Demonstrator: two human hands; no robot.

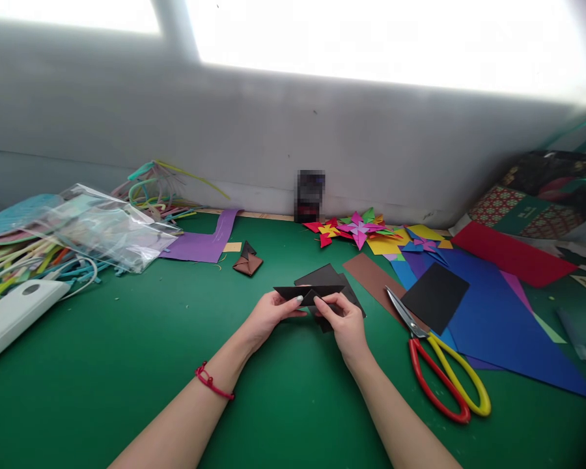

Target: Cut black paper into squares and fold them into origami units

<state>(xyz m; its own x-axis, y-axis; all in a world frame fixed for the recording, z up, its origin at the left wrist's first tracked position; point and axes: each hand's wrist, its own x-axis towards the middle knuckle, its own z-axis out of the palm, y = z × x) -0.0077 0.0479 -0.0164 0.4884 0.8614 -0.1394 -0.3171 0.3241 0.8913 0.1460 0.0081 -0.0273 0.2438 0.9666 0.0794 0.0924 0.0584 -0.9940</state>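
Note:
Between my two hands is a piece of black paper (pixel 293 292), partly folded, with a small triangular flap at its middle. My left hand (pixel 272 315) pinches its left side, thumb on the near face. On the right side, my right hand (pixel 340 317) grips it with thumb and fingers. More black paper sheets (pixel 328 274) lie on the green table just behind and under the hands. A folded brown and black paper piece (pixel 248 260) rests further back on the left.
Scissors (pixel 424 339) with red and yellow handles lie at right, beside black (pixel 437 296) and blue paper (pixel 498 326). Colourful folded paper stars (pixel 359 228) sit at the back. At left are purple paper (pixel 200 244), a clear plastic bag (pixel 122 228) and a white device (pixel 19 316).

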